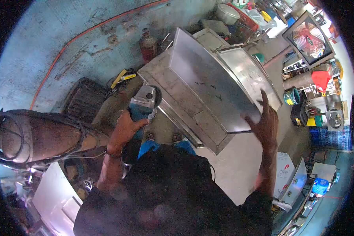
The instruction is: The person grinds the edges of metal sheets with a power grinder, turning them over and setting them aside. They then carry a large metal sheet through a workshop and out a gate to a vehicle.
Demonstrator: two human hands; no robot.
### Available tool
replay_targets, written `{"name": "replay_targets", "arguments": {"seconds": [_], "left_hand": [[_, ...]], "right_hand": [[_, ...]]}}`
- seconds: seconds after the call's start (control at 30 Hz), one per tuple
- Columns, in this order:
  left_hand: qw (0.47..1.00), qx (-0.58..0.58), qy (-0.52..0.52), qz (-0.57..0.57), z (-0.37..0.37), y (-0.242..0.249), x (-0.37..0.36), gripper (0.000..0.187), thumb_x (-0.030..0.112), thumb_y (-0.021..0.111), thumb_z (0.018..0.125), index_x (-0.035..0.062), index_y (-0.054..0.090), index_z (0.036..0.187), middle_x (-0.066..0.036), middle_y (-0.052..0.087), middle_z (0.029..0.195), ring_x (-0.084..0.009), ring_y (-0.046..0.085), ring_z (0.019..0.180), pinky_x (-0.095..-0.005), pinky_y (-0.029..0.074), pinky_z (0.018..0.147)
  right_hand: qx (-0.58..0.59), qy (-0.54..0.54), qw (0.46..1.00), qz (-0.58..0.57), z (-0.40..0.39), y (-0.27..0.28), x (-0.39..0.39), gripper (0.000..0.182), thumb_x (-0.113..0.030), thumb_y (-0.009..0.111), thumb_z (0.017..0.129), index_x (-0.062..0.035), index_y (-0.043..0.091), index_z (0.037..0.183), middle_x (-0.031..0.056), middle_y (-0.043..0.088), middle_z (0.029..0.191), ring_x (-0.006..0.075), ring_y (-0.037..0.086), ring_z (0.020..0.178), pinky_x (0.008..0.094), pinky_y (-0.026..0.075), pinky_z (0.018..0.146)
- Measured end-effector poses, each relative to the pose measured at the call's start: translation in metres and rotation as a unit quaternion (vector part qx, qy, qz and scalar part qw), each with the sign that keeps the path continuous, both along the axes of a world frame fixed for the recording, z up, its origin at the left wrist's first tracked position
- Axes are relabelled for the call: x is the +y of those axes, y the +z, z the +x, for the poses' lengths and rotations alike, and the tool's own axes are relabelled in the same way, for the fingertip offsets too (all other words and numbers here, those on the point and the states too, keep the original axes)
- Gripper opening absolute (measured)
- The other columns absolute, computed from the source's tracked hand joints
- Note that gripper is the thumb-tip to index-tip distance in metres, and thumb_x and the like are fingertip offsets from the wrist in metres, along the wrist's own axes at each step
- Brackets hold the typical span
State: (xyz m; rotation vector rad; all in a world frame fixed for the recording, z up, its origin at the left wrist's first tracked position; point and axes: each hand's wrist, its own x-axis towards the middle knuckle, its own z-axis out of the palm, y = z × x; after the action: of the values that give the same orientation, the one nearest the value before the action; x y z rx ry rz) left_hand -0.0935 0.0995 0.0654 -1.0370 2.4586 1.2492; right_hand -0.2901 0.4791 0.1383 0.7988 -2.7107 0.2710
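An angle grinder (143, 103) with a grey metal head and a blue-green body is gripped in my left hand (126, 129), its disc guard towards the metalwork. Ahead of me lies a large stainless steel panel (212, 84) with raised walls and dark marks on its surface. It rests on a wider flat metal frame (177, 103), whose near corner points towards me. My right hand (265, 122) hovers by the panel's right end, fingers spread and holding nothing, overlapping the panel's edge in this view.
A big cylinder (55, 137) wrapped in a hose lies at my left. Yellow-handled tools (124, 78) sit by the blue wall. A fan (308, 39) in a square frame stands at the upper right, near a bucket (291, 96). Sheet panels (284, 173) lean at the right.
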Motion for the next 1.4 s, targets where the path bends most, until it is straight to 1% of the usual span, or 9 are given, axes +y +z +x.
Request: {"name": "replay_targets", "arguments": {"seconds": [0.1,0.17,0.4,0.57,0.83,1.03,1.2,1.27,1.4], "left_hand": [[1.0,-0.01,-0.006,-0.003,0.008,-0.007,-0.008,0.088,0.048,0.078,0.072,-0.006,0.042,0.132,-0.03,0.049,0.131,-0.0413,0.048,0.124,-0.0442,0.037,0.104],[0.985,0.166,-0.028,-0.031,0.02,-0.033,-0.018,0.077,0.046,0.077,0.072,-0.0088,0.051,0.12,-0.03,0.057,0.117,-0.0435,0.056,0.112,-0.0452,0.043,0.096],[0.986,0.123,0.077,-0.079,0.052,-0.046,-0.027,0.074,0.04,0.078,0.073,-0.0083,0.049,0.121,-0.028,0.059,0.113,-0.0419,0.057,0.111,-0.0451,0.043,0.096],[0.971,0.199,0.126,0.039,0.064,-0.051,-0.055,0.067,0.031,0.077,0.073,-0.0056,0.049,0.122,-0.026,0.061,0.11,-0.0395,0.06,0.107,-0.0431,0.045,0.093],[0.97,0.185,0.156,0.035,0.083,-0.056,-0.083,0.067,0.029,0.077,0.072,-0.006,0.05,0.122,-0.025,0.062,0.111,-0.0389,0.06,0.105,-0.0431,0.045,0.092],[0.986,0.103,0.134,0.007,0.102,-0.082,-0.104,0.072,0.038,0.078,0.076,0.0006,0.048,0.13,-0.025,0.055,0.116,-0.0425,0.052,0.111,-0.0463,0.042,0.095],[0.976,0.122,0.168,0.065,0.097,-0.053,-0.108,0.08,0.037,0.08,0.071,-0.007,0.045,0.128,-0.027,0.058,0.121,-0.0389,0.056,0.115,-0.0427,0.043,0.096],[0.979,0.101,0.176,0.038,0.1,-0.065,-0.112,0.082,0.04,0.079,0.072,-0.0078,0.044,0.128,-0.028,0.056,0.124,-0.0388,0.055,0.116,-0.0437,0.043,0.096],[0.984,0.003,0.177,-0.034,0.104,-0.083,-0.123,0.081,0.045,0.077,0.073,-0.0069,0.045,0.128,-0.028,0.055,0.126,-0.0395,0.053,0.119,-0.0451,0.042,0.097]], "right_hand": [[-0.149,-0.052,0.981,0.11,-0.048,-0.018,-0.017,0.065,-0.057,0.07,0.078,-0.0058,0.055,0.114,0.0183,0.069,0.097,0.0371,0.067,0.089,0.049,0.051,0.079],[-0.118,-0.063,0.985,0.113,-0.066,-0.033,-0.009,0.061,-0.06,0.064,0.083,-0.0058,0.056,0.108,0.0222,0.068,0.089,0.0393,0.067,0.084,0.0505,0.051,0.072],[-0.117,-0.053,0.979,0.159,-0.075,-0.039,-0.029,0.038,-0.04,0.06,0.092,-0.0032,0.053,0.084,0.0226,0.064,0.074,0.0452,0.063,0.077,0.0529,0.046,0.066],[-0.088,-0.045,0.981,0.169,-0.069,-0.043,-0.045,0.032,-0.033,0.056,0.095,-0.0036,0.051,0.084,0.0218,0.064,0.077,0.0438,0.063,0.075,0.0521,0.045,0.063],[-0.009,-0.059,0.989,0.135,-0.083,-0.076,-0.035,0.031,-0.033,0.049,0.099,-0.0035,0.053,0.089,0.023,0.063,0.077,0.0442,0.062,0.077,0.0527,0.047,0.062],[-0.142,-0.072,0.982,0.099,-0.097,-0.087,-0.021,0.034,-0.033,0.046,0.101,-0.0016,0.051,0.09,0.0273,0.058,0.076,0.049,0.055,0.071,0.0541,0.04,0.06],[-0.163,-0.125,0.979,-0.007,-0.099,-0.12,-0.006,0.03,-0.027,0.049,0.1,0.0002,0.049,0.088,0.0235,0.055,0.074,0.0375,0.057,0.068,0.0458,0.043,0.062],[-0.198,-0.005,0.967,-0.16,-0.099,-0.128,0.003,0.036,-0.032,0.059,0.096,0.0016,0.054,0.086,0.0157,0.06,0.079,0.021,0.055,0.077,0.038,0.045,0.071],[-0.217,-0.083,0.966,-0.117,-0.082,-0.115,-0.029,0.044,-0.036,0.068,0.089,0.0041,0.062,0.105,0.011,0.066,0.088,0.0163,0.057,0.086,0.0316,0.047,0.078]]}}
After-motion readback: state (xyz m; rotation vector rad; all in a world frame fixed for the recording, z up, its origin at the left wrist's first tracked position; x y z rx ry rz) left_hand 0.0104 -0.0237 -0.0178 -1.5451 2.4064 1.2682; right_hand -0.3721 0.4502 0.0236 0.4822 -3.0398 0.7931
